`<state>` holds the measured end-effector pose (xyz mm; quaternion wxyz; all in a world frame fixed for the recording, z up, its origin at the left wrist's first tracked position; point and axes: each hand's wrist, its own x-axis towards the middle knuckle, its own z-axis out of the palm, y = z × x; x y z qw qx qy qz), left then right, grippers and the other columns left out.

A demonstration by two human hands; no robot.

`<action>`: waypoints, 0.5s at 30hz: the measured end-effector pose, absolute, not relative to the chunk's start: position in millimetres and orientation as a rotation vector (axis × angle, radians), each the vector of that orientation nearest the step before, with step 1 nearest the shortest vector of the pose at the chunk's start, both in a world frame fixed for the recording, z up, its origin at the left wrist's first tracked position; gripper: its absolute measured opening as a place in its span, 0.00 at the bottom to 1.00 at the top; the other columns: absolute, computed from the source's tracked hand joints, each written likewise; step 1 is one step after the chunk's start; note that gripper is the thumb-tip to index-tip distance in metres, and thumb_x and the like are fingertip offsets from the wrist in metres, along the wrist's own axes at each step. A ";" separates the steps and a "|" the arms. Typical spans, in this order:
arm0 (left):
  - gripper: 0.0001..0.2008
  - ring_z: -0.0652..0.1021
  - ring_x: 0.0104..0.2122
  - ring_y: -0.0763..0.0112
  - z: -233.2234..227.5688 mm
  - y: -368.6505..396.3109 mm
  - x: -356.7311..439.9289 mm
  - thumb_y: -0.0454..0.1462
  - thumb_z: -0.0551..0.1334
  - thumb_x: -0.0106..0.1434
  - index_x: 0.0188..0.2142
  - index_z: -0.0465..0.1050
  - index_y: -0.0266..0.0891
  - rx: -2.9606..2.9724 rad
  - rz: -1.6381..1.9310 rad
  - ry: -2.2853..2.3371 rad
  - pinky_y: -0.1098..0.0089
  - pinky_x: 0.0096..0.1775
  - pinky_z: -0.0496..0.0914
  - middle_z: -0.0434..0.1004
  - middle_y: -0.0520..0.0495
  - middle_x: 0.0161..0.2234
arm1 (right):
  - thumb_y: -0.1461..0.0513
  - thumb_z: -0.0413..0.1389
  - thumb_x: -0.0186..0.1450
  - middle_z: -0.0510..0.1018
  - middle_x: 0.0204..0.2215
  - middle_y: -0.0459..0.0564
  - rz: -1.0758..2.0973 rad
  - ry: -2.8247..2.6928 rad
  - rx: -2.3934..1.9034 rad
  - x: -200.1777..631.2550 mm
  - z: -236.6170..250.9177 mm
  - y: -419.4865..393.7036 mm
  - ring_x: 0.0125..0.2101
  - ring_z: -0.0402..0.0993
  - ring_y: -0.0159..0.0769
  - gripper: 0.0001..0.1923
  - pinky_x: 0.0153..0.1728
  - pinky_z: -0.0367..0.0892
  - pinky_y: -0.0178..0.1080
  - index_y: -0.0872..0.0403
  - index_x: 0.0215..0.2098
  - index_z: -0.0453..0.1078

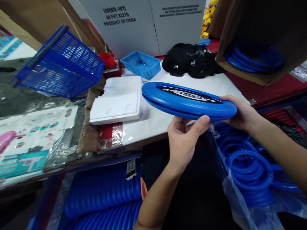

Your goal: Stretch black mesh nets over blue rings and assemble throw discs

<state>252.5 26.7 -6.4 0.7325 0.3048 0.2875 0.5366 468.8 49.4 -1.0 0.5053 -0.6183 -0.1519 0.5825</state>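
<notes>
A blue frisbee [153, 95] with a black and white printed oval on top is held tilted above the white work surface [155, 123]. A dark gap runs along its near rim, as between two layers. My left hand [185, 135] grips the near edge, thumb at the rim and fingers underneath. At the right end, my right hand [242, 113] is wrapped round the rim, its fingers partly hidden. Below my right forearm, several blue rings [250, 172] lie in a bin lined with clear plastic. Ribbed stacks of blue discs [103, 195] stand under the table at lower left.
A white foam slab [120, 97] lies left of the frisbee. Behind are a small blue tray [141, 65], black cloth [189, 60] and a large white carton [134, 28]. A blue basket [69, 60] leans at left. An open cardboard box [259, 78] at right holds blue discs.
</notes>
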 end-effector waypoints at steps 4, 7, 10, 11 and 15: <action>0.32 0.87 0.46 0.51 -19.0 31.5 240.9 0.54 0.77 0.59 0.54 0.77 0.37 0.550 1.136 0.651 0.57 0.49 0.83 0.86 0.41 0.47 | 0.56 0.62 0.67 0.80 0.27 0.46 1.341 -0.385 -1.533 463.6 -17.5 49.0 0.23 0.73 0.34 0.11 0.18 0.75 0.36 0.53 0.43 0.75; 0.30 0.87 0.39 0.59 -47.8 32.2 232.0 0.55 0.75 0.61 0.52 0.77 0.37 0.430 1.092 0.729 0.61 0.44 0.84 0.86 0.42 0.44 | 0.52 0.67 0.64 0.76 0.26 0.43 1.171 -0.489 -1.544 455.6 -45.5 44.0 0.23 0.72 0.34 0.15 0.19 0.73 0.35 0.50 0.43 0.74; 0.23 0.80 0.26 0.73 -83.9 24.7 223.1 0.50 0.78 0.60 0.42 0.75 0.35 0.327 1.093 0.854 0.64 0.39 0.83 0.78 0.53 0.27 | 0.49 0.69 0.62 0.78 0.33 0.43 0.975 -0.584 -1.515 442.6 -78.8 34.6 0.30 0.75 0.35 0.21 0.27 0.76 0.35 0.47 0.48 0.73; 0.22 0.77 0.24 0.76 -94.5 20.5 219.8 0.48 0.78 0.59 0.39 0.74 0.35 0.309 1.104 0.876 0.64 0.39 0.83 0.73 0.57 0.23 | 0.48 0.68 0.63 0.80 0.38 0.44 0.905 -0.627 -1.500 437.7 -89.2 30.7 0.35 0.77 0.36 0.22 0.33 0.79 0.37 0.47 0.51 0.73; 0.21 0.77 0.26 0.75 -121.9 3.2 202.4 0.46 0.78 0.60 0.36 0.72 0.35 0.326 1.125 0.911 0.65 0.37 0.82 0.74 0.55 0.25 | 0.47 0.65 0.66 0.80 0.51 0.50 0.713 -0.773 -1.511 419.4 -122.0 12.0 0.50 0.77 0.44 0.27 0.54 0.77 0.49 0.48 0.58 0.72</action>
